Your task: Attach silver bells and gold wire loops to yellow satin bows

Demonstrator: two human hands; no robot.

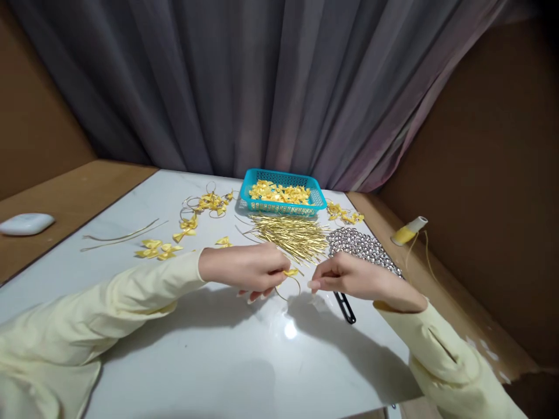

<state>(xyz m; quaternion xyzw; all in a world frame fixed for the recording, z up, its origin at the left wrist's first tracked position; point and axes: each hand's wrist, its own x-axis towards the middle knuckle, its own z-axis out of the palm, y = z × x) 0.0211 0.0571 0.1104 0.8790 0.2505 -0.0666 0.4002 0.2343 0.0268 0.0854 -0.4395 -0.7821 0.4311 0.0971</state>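
Note:
My left hand [251,266] is closed, thumb and forefinger pinching a small yellow ribbon bow [291,272]. A thin cord loop [299,285] curves down from the bow above the white table. Just right of the loop, my right hand [351,276] has thumb and forefinger pressed together; anything between them is too small to make out. Beyond my hands lies a pile of short gold twist ties [297,235]. Silver round beads [360,243] are heaped behind my right hand. A black handle [345,307] sticks out below that hand.
A teal basket [283,206] of yellow bows stands at the back. Bows on cord loops [212,202] lie back left, more bows [345,213] back right. Loose cords [122,237] lie left. A yellow thread spool [409,231] is right; a white rounded object [27,224] is far left.

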